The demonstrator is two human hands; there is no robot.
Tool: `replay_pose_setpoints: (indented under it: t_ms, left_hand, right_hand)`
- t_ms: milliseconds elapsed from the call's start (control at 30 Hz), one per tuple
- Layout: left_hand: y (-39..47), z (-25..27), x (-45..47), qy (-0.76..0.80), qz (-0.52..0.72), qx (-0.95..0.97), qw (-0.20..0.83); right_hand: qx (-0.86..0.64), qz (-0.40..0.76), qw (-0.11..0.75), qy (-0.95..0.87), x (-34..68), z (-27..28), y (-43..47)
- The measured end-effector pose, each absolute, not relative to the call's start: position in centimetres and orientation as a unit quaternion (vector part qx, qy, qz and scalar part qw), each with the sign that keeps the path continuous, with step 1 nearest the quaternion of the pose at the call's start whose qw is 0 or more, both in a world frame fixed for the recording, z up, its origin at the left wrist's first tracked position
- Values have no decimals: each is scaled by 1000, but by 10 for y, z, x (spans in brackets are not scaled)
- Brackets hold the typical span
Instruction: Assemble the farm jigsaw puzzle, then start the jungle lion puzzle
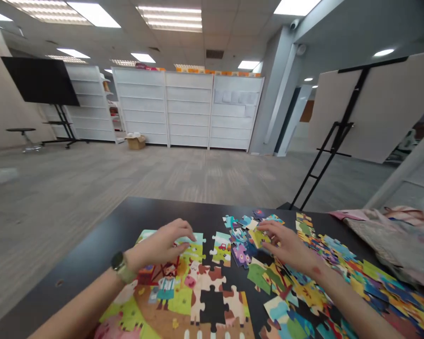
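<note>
We steady the joined farm puzzle [183, 292] on the black table [92, 254] with our flat, spread left hand [162, 245]; our right hand [286, 245] pinches a yellow-green piece [258, 237] above the loose pile [240, 245]; best matched by colour before pressing home.

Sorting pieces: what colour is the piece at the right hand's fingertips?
Yellow-green puzzle piece, head view.
</note>
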State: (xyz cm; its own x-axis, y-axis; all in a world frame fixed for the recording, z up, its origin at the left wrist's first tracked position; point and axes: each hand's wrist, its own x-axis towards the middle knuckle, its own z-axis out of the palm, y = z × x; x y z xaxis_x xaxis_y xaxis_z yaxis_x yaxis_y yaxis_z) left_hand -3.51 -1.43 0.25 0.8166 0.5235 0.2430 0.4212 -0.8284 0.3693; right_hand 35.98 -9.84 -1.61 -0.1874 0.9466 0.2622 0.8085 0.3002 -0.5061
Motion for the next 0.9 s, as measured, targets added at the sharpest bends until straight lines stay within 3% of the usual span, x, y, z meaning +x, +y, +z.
replay_pose_setpoints:
  t_ms: [233,433,600,767,900]
  left_hand:
    - [-70,-8,42,197,120,968,98]
    - [-66,-17,44,269,215,927,151]
    - [-57,-21,38,230,238,912,243]
    - [-47,-35,36,234,256,902,257]
    - [-41,-37,34,237,247,904,258]
  right_hand:
    - [-538,220,391,-713,307,-9,-97]
    - [-535,345,415,-650,276,-33,-98]
    - [-507,375,379,-677,260,-38,-104]
    - [-488,201,261,-808,279,-27,-110]
    - [-512,161,178,-825,290,-27,-113]
